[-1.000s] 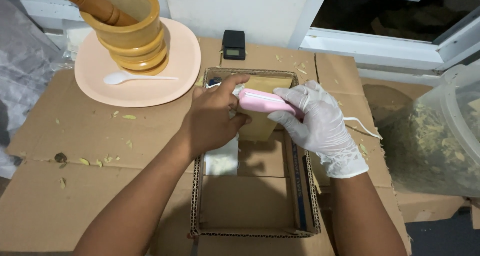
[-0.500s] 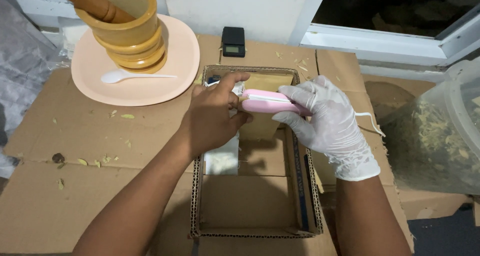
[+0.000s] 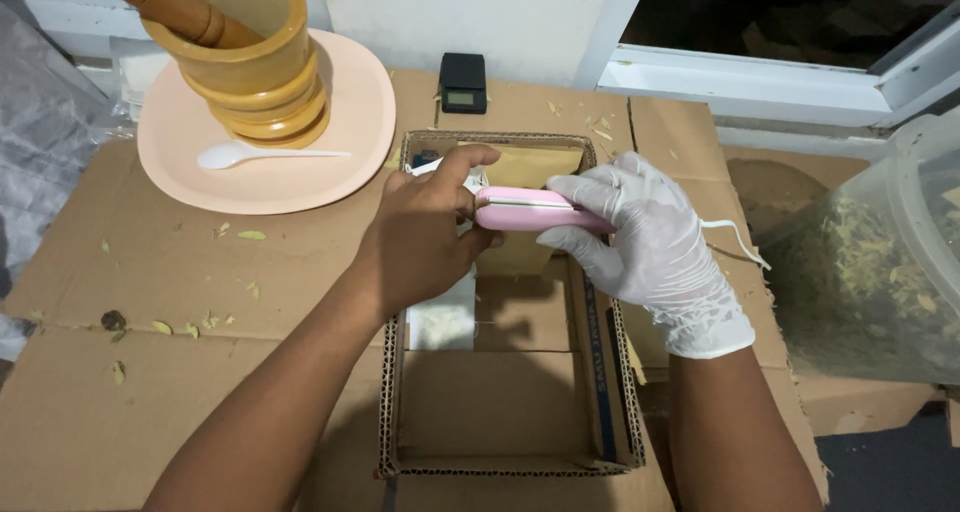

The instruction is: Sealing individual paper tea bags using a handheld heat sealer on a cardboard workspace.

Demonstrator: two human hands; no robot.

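Nothing has shifted: both hands' fingers stay closed on one pink sealer (image 3: 528,212), left hand (image 3: 425,234), gloved right hand (image 3: 645,237).

place: home work corner, makeshift herb-packing spot, not a proper lab or shop
surface: flattened cardboard sheets (image 3: 150,272) spread as cover, dried leaf bits scattered on them
tools: wooden mortar (image 3: 245,57) with pestle (image 3: 170,7) on a peach plate (image 3: 350,122), white plastic spoon (image 3: 255,155) beside it
weighing: small black pocket scale (image 3: 463,82) near the wall
stock: clear plastic tub (image 3: 880,252) of dried chopped herb at right
packing: open cardboard box (image 3: 505,412) as tray, small pouch inside
room: white window frame (image 3: 760,72), dark outside; grey plastic sheet (image 3: 40,162) at left
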